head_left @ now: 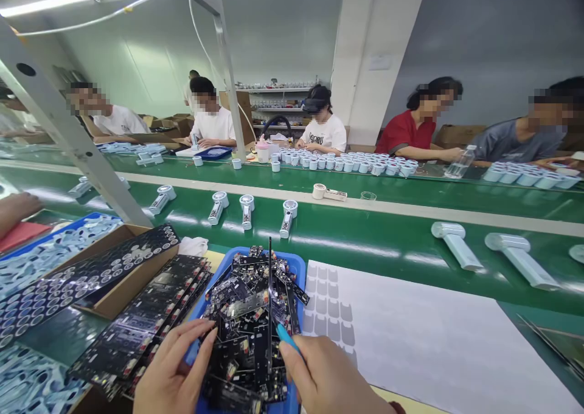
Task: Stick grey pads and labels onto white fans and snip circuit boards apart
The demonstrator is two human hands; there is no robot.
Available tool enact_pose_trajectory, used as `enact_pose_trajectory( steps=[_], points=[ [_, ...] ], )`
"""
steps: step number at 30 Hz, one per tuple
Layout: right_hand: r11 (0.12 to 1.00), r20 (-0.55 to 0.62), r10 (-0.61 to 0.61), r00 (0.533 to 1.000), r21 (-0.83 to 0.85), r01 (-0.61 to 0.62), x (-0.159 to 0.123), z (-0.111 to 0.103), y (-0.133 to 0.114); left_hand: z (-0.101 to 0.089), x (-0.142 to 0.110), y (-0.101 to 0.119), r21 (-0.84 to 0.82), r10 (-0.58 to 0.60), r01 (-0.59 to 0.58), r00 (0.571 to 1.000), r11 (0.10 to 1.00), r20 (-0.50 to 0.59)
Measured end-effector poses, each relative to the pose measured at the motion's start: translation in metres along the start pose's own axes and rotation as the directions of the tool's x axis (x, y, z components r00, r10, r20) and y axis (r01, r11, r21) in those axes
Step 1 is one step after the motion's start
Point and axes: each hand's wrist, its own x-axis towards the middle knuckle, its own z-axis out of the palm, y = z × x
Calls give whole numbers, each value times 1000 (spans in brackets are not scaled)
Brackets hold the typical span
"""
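Note:
A blue tray point(298, 268) in front of me is heaped with small black circuit boards point(249, 317). My left hand point(171, 374) rests at the tray's left edge, fingers pinched on one of the black boards in the pile. My right hand point(328, 377) is closed around a thin tool with a blue handle point(286, 338) and a long dark tip that stands up over the pile. To the left lie stacked black board panels point(146, 323).
A white sheet of grey stickers point(410, 335) lies on the right. A cardboard box point(114, 280) holds a black panel on the left. Beyond runs a green conveyor point(365, 231) carrying pale blue handheld devices point(456, 244). Several people sit across it.

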Motion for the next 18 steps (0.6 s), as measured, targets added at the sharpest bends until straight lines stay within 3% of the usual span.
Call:
enact_pose_trajectory(
  steps=[2, 5, 9, 11, 13, 15, 18],
  points=[
    [997, 37, 6, 999, -72, -4, -2, -3, -2, 1, -4, -4, 80, 182, -180, 983, 980, -24],
    [987, 48, -18, 999, -161, 25, -3, -3, -7, 10, -3, 4, 166, 408, -404, 913, 900, 13],
    [982, 81, -74, 994, -170, 87, -5, -1, -4, 24, 11, 17, 197, 530, -547, 837, 814, 137],
    [992, 39, -67, 997, -106, 71, -6, -3, 2, 26, 17, 19, 168, 517, -543, 838, 823, 176],
    [998, -49, -59, 997, -25, 58, -8, -8, 6, 21, 17, 23, 117, 462, -487, 867, 866, 190],
    [997, -80, -78, 994, 10, 79, -11, -11, 7, 12, 12, 30, 44, 365, -377, 915, 925, 173],
    [969, 8, -229, 973, -98, 228, -11, 0, 5, -5, -7, 45, -136, 156, -139, 980, 981, 124]
  ],
)
